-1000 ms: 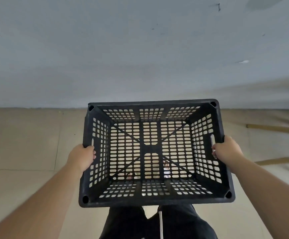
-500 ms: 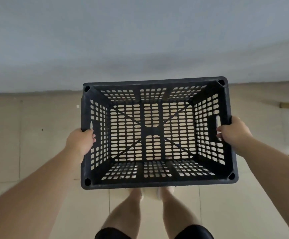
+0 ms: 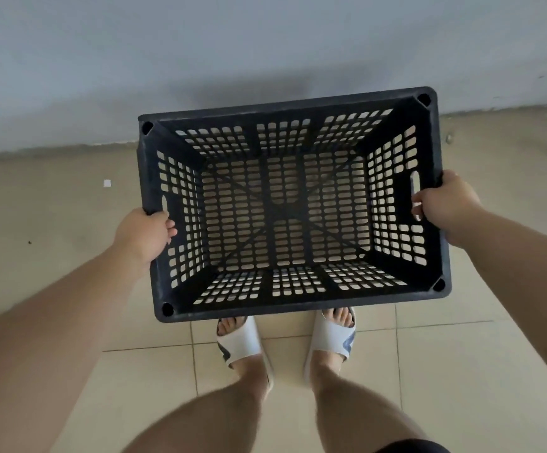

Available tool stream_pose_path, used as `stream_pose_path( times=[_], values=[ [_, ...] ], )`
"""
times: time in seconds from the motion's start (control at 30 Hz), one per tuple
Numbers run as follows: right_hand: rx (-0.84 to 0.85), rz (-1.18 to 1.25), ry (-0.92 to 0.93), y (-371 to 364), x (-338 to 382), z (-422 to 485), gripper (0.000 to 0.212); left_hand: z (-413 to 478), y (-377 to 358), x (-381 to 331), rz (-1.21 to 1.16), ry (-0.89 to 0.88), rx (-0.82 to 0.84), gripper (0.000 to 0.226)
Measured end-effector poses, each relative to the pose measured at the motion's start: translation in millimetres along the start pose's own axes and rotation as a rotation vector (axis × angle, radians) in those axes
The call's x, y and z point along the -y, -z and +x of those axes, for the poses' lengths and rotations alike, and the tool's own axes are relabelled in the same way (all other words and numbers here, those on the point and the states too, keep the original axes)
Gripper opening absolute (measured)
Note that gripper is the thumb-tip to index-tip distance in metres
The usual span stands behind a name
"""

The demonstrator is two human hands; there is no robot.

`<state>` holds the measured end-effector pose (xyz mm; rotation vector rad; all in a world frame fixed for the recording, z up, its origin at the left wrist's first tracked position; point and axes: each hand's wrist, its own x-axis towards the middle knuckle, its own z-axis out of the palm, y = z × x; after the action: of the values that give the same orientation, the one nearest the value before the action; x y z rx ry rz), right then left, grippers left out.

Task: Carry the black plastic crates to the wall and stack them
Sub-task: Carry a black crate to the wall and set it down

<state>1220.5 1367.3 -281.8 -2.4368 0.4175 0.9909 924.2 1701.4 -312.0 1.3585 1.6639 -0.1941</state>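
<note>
Grey wall (image 3: 265,44) just beyond the grip, meeting the beige tiled floor (image 3: 53,207). Small white scrap (image 3: 107,183) on the floor out past the left hand (image 3: 144,235). White slides (image 3: 239,341) below and behind the grip, toes partly hidden by the crate's near rim. Empty black plastic crate (image 3: 298,307) held between both hands, off the floor, open top up. Its long axis runs hand to hand, skewed so the right end sits nearer the wall. Left hand grasps the left short side at the handle slot, fingers curled over the rim. Right hand (image 3: 445,199) grasps the right short side likewise.
</note>
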Motion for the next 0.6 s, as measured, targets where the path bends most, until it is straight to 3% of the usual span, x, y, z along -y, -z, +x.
stream_pose_path(
  times=[0.23, 0.37, 0.47, 0.6],
  values=[
    [0.022, -0.032, 0.009, -3.7, -3.3, 12.4, 0.040, 7.6, -7.6, 0.9, 0.095, -0.027, -0.026, 0.033],
    [0.045, -0.171, 0.047, 7.4, 3.9, -10.4, 0.051, -17.0, 2.6, -18.2, 0.287, -0.040, -0.029, 0.038],
    [0.032, -0.262, 0.079, 23.2, 9.8, -54.0, 0.058, -56.6, 15.1, -39.6, 0.430, -0.106, -0.063, 0.051],
    [0.076, -0.392, 0.147, 57.1, 20.5, -134.1, 0.060, -137.2, 42.2, -66.9, 0.570, -0.240, 0.035, 0.049]
  ],
)
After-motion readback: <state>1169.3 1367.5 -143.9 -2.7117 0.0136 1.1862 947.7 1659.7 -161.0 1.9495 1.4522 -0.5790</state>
